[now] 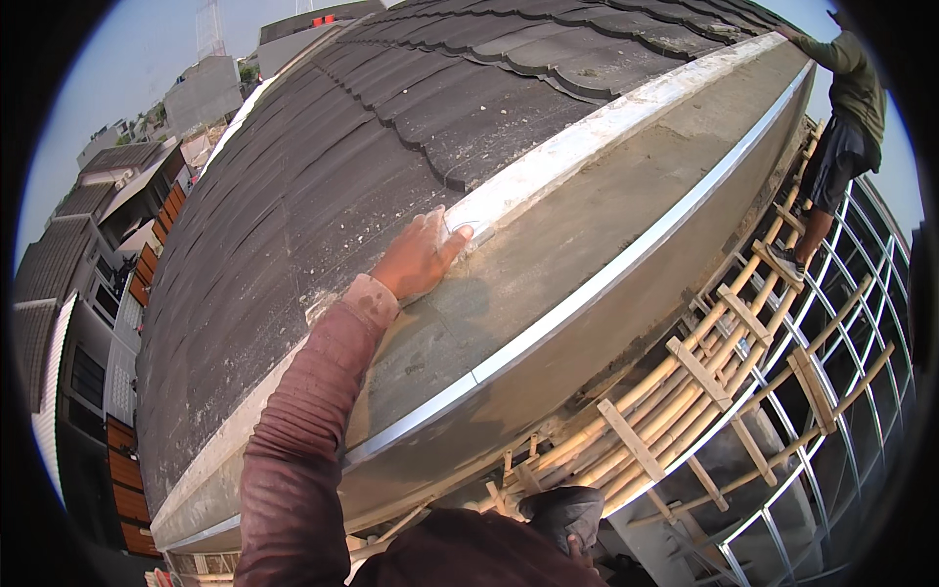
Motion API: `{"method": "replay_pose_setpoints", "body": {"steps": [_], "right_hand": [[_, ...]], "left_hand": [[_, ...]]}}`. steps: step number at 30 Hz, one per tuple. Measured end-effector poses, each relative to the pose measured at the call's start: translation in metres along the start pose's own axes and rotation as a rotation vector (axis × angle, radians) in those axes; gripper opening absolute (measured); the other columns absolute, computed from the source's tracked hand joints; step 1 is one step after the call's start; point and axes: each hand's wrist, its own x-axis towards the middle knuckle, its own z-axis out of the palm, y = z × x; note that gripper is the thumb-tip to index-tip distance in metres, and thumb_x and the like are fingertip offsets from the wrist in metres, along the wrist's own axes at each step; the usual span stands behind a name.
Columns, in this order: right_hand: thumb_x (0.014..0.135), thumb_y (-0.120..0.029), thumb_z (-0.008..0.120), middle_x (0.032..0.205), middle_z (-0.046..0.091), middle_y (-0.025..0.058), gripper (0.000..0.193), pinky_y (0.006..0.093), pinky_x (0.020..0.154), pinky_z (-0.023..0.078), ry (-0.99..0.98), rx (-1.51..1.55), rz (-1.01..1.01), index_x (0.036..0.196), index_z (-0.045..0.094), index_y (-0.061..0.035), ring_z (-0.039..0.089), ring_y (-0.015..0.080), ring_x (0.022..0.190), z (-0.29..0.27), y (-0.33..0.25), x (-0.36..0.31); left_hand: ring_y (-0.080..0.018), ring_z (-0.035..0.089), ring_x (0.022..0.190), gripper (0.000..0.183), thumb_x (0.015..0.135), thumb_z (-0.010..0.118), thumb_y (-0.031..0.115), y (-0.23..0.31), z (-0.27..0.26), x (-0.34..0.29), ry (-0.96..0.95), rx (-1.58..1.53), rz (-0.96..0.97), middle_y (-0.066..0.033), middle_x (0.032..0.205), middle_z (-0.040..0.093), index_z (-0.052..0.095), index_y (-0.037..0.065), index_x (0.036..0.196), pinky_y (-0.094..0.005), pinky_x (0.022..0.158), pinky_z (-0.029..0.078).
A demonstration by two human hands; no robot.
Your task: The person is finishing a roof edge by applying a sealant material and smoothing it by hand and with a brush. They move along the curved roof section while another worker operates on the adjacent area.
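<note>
Under my left hand (419, 256) sits a small pale tool (460, 231), mostly hidden by my fingers, so I can't tell what kind. It lies on the grey ledge (587, 235) beside the dark tiles (391, 117). The hand presses it, fingers curled over. My right hand is out of view. Another person (843, 127) stands on bamboo scaffolding (704, 362).

free: bare cement ledge (587, 225) right of the left hand (416, 259) — open | blocked: roof tiles (391, 117) rise behind | below: bamboo scaffold (704, 372) — crowded rungs
</note>
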Motion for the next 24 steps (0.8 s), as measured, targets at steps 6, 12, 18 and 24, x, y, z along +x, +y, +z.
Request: {"method": "replay_pose_setpoints", "body": {"steps": [6,12,18,24], "right_hand": [[0.068,-0.093,0.063,0.133,0.065,0.025,0.121,0.0374,0.109,0.043,-0.052,-0.039,0.08,0.14,0.058,0.0045,0.058,0.0325,0.128,-0.015,-0.015,-0.012],[0.07,-0.092,0.062,0.132,0.065,0.0253,0.119,0.0376,0.109,0.044,-0.077,-0.073,0.084,0.14,0.058,0.0043,0.059,0.0326,0.127,-0.022,-0.025,-0.014],[0.072,-0.091,0.061,0.132,0.065,0.0256,0.117,0.0378,0.109,0.044,-0.101,-0.116,0.079,0.139,0.058,0.0041,0.06,0.0327,0.127,-0.024,-0.04,-0.016],[0.074,-0.09,0.06,0.132,0.065,0.0259,0.115,0.038,0.109,0.044,-0.146,-0.195,0.047,0.139,0.059,0.0039,0.061,0.0328,0.127,-0.031,-0.066,-0.016]], "left_hand": [[-0.0435,0.051,0.129,0.102,0.098,0.043,0.075,0.022,-0.004,-0.009,-0.003,0.156,-0.013,-0.0352,0.136,0.05,0.042,-0.015,0.147,-0.0477,0.112,0.04],[-0.0354,0.057,0.102,0.093,0.098,0.053,0.067,0.026,-0.013,-0.01,0.052,0.226,0.065,-0.0289,0.111,0.057,0.052,-0.017,0.139,-0.0455,0.093,0.047],[-0.0377,0.059,0.106,0.092,0.101,0.048,0.065,0.009,0.004,-0.014,0.258,0.214,0.135,-0.0272,0.108,0.061,0.049,-0.017,0.142,-0.0444,0.096,0.047],[-0.0413,0.058,0.115,0.086,0.106,0.036,0.062,-0.012,0.009,-0.012,0.304,0.136,0.141,-0.0306,0.118,0.061,0.046,-0.014,0.146,-0.0469,0.1,0.046]]}}
